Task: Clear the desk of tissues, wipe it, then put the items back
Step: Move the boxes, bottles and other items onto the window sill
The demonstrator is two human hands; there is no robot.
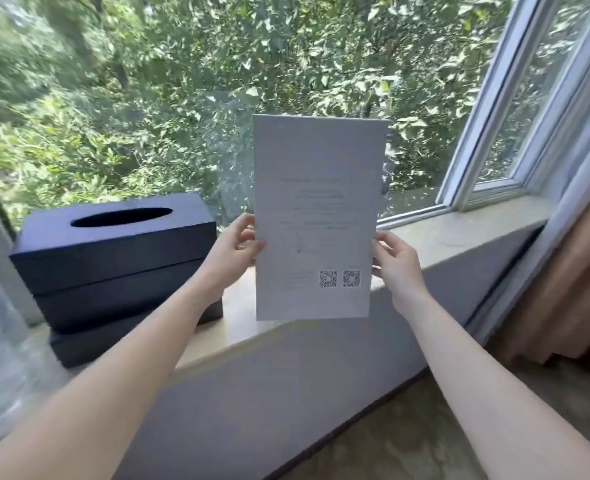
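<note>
A pale window sill (459,233) ran below leafy glass. Above it, the left hand (232,252) pinched the 9 o'clock edge of an upright white printed sheet (316,202) and the right hand (395,263) its 3 o'clock edge. The dark tissue box (113,240) sat on the sill at the sheet's 9 o'clock.

Green foliage (148,81) fills the view beyond the open window sash (487,109). Right of the sash hang a sheer white curtain (563,209) and a brown drape (570,289). Below the sash lies a mottled floor (407,441).
</note>
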